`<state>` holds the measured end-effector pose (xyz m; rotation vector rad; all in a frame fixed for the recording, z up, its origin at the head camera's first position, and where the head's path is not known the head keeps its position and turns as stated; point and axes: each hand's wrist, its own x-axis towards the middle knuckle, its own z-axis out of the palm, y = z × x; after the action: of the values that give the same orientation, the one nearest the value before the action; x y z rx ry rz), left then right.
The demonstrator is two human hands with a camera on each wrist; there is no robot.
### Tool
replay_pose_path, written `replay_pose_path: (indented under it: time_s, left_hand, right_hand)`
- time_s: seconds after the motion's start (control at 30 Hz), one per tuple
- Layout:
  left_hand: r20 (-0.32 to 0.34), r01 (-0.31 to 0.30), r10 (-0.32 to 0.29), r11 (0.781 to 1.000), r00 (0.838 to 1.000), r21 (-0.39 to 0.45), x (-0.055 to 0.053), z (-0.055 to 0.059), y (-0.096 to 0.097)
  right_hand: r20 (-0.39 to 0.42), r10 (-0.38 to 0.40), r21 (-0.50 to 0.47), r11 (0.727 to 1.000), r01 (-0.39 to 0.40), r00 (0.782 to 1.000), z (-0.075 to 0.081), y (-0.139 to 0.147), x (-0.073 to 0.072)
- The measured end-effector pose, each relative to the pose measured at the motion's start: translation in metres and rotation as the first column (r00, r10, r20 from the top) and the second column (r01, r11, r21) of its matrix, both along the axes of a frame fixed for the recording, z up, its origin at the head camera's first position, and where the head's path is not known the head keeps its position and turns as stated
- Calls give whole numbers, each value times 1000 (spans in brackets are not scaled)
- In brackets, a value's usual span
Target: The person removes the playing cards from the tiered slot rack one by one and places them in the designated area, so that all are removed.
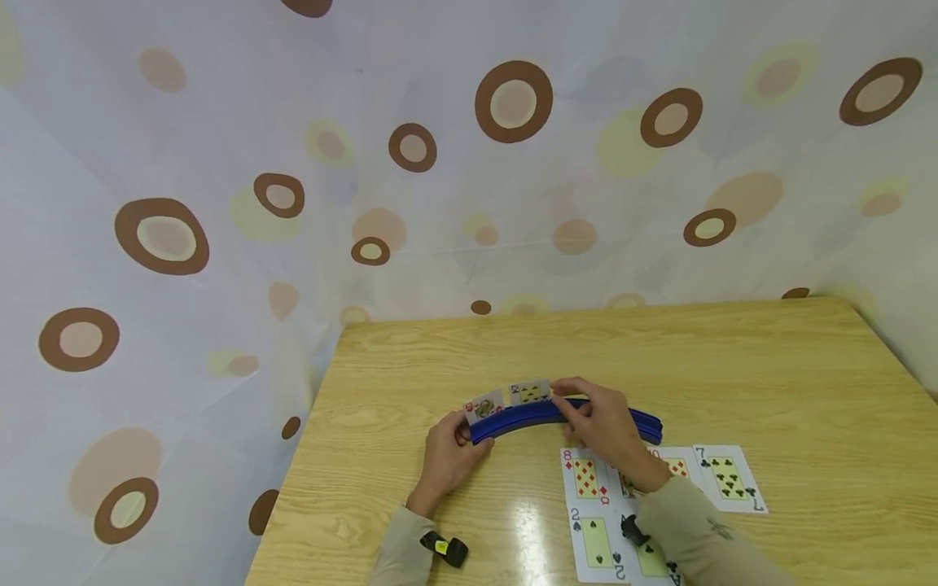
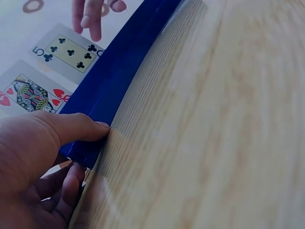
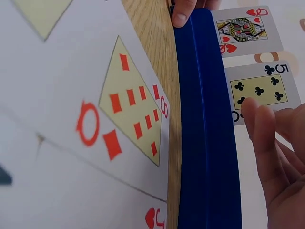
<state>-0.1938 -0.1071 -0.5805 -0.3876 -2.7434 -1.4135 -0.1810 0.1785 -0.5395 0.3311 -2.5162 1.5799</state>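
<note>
A curved blue card holder [image 1: 523, 417] lies on the table. At its left end, my left hand [image 1: 447, 456] grips it, thumb [image 2: 88, 128] on the near side and fingers beneath. The queen of hearts [image 3: 243, 29] stands in the holder beside that hand. To its right stands the five of clubs [image 3: 257, 88], also upright in the slot. My right hand [image 1: 604, 427] is at the right edge of the five of clubs, its fingers [image 3: 264, 138] loosely bent and overlapping the card's corner in view. No card shows between those fingers.
Face-up cards lie in two rows in front of the holder: the eight of diamonds [image 1: 586, 478], seven of clubs [image 1: 728, 478], two of spades [image 1: 597, 544] and several others, partly under my right forearm. A patterned curtain [image 1: 513, 187] hangs behind the wooden table [image 1: 410, 350].
</note>
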Motion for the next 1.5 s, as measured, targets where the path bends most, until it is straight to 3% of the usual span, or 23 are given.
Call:
replay_pose_path:
  time_s: [0.27, 0.53, 0.8, 1.3, 1.5]
  left_hand:
    - [-10, -9, 9, 1000, 1000, -10, -3, -1, 0]
    - [0, -10, 10, 1000, 1000, -13, -1, 0, 0]
    - [-13, -12, 12, 1000, 1000, -12, 0, 2, 1]
    - [-23, -10, 10, 1000, 1000, -17, -1, -1, 1]
    - [-20, -1, 0, 1000, 1000, -8, -1, -2, 0]
  right_hand:
    - [29, -42, -30, 999, 43, 999, -2, -9, -8]
    - [-21, -59, 9, 998, 59, 998, -3, -14, -10]
    - [-92, -82, -7, 997, 82, 992, 9, -13, -2]
    - [-267, -153, 14, 987, 163, 951, 8, 11, 13]
    - [-299, -181, 25, 980, 198, 937, 5, 19, 20]
